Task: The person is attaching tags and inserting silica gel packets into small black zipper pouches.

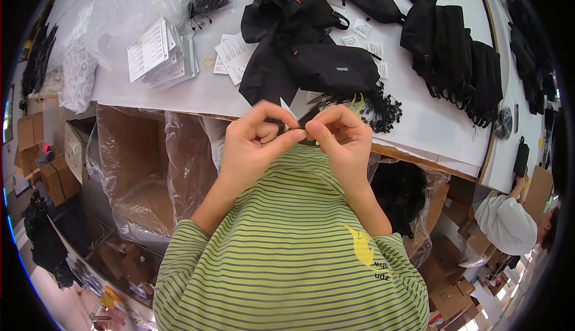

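My left hand point(262, 142) and my right hand point(343, 144) meet at the table's near edge, thumbs and forefingers pinched together. What they pinch between them is too small and too covered by fingers to name. A thin pointed blade point(287, 107) shows just beyond the left fingers; whether that hand holds it I cannot tell. Just past my hands lies a black pouch point(341, 70) with a white mark and a small orange tab. Beside the right fingers is a tangled bunch of black cords point(383, 111) with some yellow-green strips.
More black pouches point(452, 52) lie in a row at the right. A stack of white printed cards point(157, 54) and clear plastic bags point(129, 11) are at the left. Under the table edge stands a plastic-lined carton point(135, 163). Another person point(508, 223) works at the far right.
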### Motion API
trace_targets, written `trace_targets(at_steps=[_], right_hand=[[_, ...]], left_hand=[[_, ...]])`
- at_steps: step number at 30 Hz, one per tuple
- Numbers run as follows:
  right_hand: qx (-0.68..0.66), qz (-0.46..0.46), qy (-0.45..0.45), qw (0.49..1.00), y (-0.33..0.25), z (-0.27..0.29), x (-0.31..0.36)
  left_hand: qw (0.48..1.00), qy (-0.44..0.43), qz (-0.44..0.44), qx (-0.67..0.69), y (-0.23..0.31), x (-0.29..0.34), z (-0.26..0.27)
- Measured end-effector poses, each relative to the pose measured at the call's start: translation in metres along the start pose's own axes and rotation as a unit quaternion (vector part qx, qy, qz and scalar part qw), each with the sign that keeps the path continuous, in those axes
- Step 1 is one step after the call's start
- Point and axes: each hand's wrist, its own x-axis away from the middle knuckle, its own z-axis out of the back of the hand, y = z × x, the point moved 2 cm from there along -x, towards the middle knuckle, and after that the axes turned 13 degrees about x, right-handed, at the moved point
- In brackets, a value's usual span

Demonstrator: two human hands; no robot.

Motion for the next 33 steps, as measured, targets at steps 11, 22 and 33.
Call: trace_targets(at_steps=[11, 22, 33], right_hand=[[-0.231, 0.004, -0.126, 0.965, -0.012, 0.006, -0.011], [0.102, 0.029, -0.094, 0.990, -0.017, 0.023, -0.013], [0.039, 0.064, -0.093, 0.993, -0.014, 0.000, -0.029]], left_hand=[[0.951, 0.011, -0.221, -0.216, 0.021, -0.045, 0.023], [0.996, 0.001, 0.017, -0.084, 0.008, -0.047, 0.052], [0.973, 0.058, -0.040, 0.218, -0.018, -0.007, 0.031]])
